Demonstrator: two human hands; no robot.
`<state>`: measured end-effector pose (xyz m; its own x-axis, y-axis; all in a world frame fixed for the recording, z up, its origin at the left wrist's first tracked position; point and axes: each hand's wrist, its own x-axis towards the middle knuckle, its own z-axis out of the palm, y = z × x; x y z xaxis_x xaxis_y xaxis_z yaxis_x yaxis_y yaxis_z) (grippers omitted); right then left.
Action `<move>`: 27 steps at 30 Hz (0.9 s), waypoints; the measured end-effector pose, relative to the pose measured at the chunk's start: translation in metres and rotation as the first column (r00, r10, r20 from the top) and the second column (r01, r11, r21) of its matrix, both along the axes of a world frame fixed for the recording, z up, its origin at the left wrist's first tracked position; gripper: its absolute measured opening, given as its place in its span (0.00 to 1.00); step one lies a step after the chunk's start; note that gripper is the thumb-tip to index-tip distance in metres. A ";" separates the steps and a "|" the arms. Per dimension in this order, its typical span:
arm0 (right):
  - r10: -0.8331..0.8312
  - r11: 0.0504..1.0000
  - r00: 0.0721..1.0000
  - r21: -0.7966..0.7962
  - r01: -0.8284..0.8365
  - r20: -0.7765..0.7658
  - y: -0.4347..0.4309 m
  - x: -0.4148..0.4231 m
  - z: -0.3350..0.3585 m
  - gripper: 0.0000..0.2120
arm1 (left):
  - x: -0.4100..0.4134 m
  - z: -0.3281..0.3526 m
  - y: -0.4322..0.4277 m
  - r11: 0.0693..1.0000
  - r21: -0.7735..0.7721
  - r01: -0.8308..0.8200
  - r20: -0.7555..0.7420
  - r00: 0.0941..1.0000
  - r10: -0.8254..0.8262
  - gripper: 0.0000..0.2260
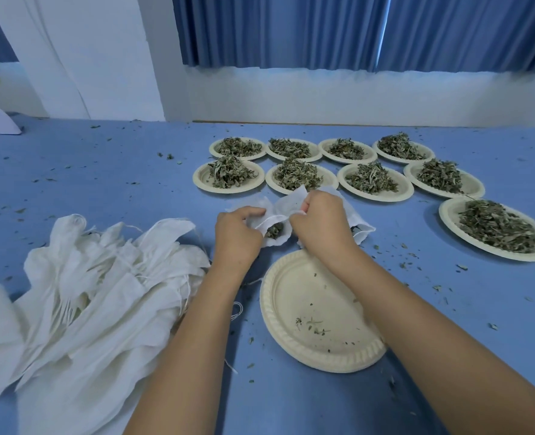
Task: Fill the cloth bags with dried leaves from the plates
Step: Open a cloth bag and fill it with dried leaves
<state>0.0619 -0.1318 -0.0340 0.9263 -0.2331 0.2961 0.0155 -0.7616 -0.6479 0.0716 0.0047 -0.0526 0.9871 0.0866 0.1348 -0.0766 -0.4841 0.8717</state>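
Observation:
A white cloth bag (280, 208) lies on the blue table between my hands, its mouth open toward me with dried leaves (274, 230) showing inside. My left hand (238, 233) grips the bag's left rim. My right hand (321, 222) pinches the rim and drawstring on the right. Just in front of the bag sits a nearly bare paper plate (316, 312) with a few leaf crumbs. Another white bag (362, 229) lies partly hidden under my right hand.
Several paper plates heaped with dried leaves (297, 175) stand in two rows behind the bag, one more plate (495, 227) at the right. A pile of loose white cloth bags (87, 296) covers the near left. Leaf crumbs litter the table (103, 183).

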 end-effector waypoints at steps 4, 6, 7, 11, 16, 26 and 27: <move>0.061 0.996 0.997 0.065 -0.059 -0.036 -0.003 0.000 0.002 0.03 | -0.005 -0.002 -0.003 0.966 0.244 -0.081 0.178 0.983 0.037 0.15; 0.083 0.992 0.996 0.100 -0.080 -0.020 -0.004 -0.003 0.002 0.02 | -0.010 0.001 -0.006 0.932 0.326 -0.157 0.346 0.938 0.037 0.13; 0.084 0.992 0.996 0.100 -0.083 0.002 -0.005 -0.005 0.003 0.02 | -0.014 0.005 -0.008 0.935 0.316 -0.159 0.419 0.908 0.013 0.12; 0.088 0.994 0.994 0.058 -0.091 0.060 -0.020 -0.017 0.012 0.06 | -0.029 0.022 -0.030 0.925 0.377 0.041 0.534 0.807 -0.254 0.14; 0.047 0.998 0.989 0.030 -0.052 0.140 -0.062 -0.045 0.030 0.10 | -0.047 0.047 -0.084 0.859 0.448 0.248 0.507 0.721 -0.473 0.17; -0.473 0.742 0.880 -0.558 0.371 -0.045 -0.220 -0.117 -0.007 0.12 | -0.092 0.048 -0.199 0.572 0.731 0.372 0.221 0.664 -0.714 0.24; -0.470 0.732 0.882 -0.579 0.359 -0.047 -0.226 -0.120 -0.013 0.11 | -0.096 0.045 -0.205 0.547 0.748 0.375 0.195 0.665 -0.721 0.23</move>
<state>-0.0583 -0.3581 -0.0475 0.8236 -0.4596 0.3323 -0.4584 -0.8844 -0.0872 -0.0239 -0.2008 -0.0073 0.6013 -0.7218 0.3428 -0.7958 -0.5796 0.1755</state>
